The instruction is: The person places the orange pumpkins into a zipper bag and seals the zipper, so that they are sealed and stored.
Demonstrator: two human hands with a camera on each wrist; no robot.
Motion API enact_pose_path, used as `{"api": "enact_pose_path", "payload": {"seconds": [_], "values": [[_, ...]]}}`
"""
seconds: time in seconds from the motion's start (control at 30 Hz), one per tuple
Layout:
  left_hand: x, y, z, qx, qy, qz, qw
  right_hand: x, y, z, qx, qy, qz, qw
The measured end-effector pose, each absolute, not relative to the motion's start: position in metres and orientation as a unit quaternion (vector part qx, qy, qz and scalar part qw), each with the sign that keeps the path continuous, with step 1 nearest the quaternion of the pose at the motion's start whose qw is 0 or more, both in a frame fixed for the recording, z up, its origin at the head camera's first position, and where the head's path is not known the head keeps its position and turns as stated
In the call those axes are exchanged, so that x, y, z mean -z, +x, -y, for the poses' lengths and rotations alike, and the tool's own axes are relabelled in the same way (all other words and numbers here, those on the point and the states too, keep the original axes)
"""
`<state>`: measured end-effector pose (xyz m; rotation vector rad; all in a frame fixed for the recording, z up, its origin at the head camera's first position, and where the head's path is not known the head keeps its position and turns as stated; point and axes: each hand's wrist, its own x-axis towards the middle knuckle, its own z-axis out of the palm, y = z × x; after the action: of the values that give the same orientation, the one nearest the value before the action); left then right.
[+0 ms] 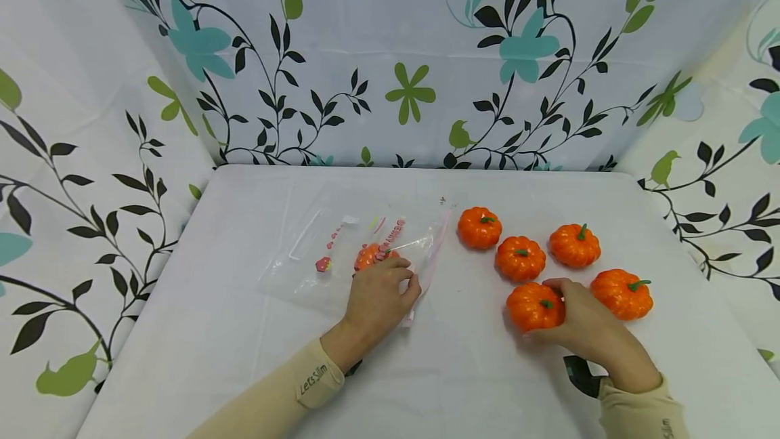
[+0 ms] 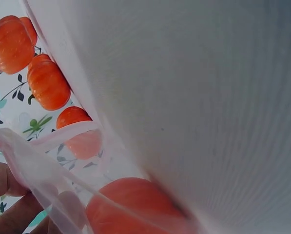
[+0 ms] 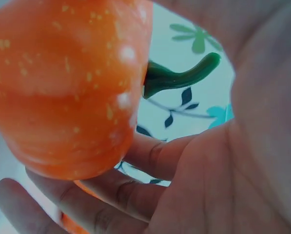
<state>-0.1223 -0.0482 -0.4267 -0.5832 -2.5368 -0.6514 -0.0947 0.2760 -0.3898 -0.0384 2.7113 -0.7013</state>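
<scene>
A clear zip bag [image 1: 305, 269] with red print lies flat on the table, its pink-edged mouth facing right. One small orange pumpkin [image 1: 367, 257] is inside it, showing through the plastic. My left hand [image 1: 379, 298] pinches the bag near its mouth; in the left wrist view the plastic [image 2: 48, 187] is lifted beside the fingers. My right hand [image 1: 590, 325] grips another orange pumpkin [image 1: 530, 307] with a green stem, thumb on the near side and fingers on the far side. In the right wrist view the speckled pumpkin [image 3: 67, 92] sits within the curved fingers [image 3: 106, 200].
Several more pumpkins stand right of the bag: one by its mouth [image 1: 479, 227], one behind the held pumpkin [image 1: 520, 259], and others farther right, including a pumpkin [image 1: 618, 295] close to my right hand. A leaf-patterned curtain [image 1: 365, 53] surrounds the white table [image 1: 201, 330].
</scene>
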Motion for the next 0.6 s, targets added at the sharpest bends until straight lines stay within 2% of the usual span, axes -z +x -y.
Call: {"api": "enact_pose_path", "payload": {"seconds": [0.3,0.6], "values": [[0.428,-0.122,0.048,0.239,-0.212,0.919,0.231,0.39,-0.099,-0.246,0.291,-0.063,-0.939,0.172],[0.428,-0.121,0.048,0.243,-0.212,0.917,0.236,0.388,-0.107,-0.221,0.287,-0.102,-0.942,0.138]]}}
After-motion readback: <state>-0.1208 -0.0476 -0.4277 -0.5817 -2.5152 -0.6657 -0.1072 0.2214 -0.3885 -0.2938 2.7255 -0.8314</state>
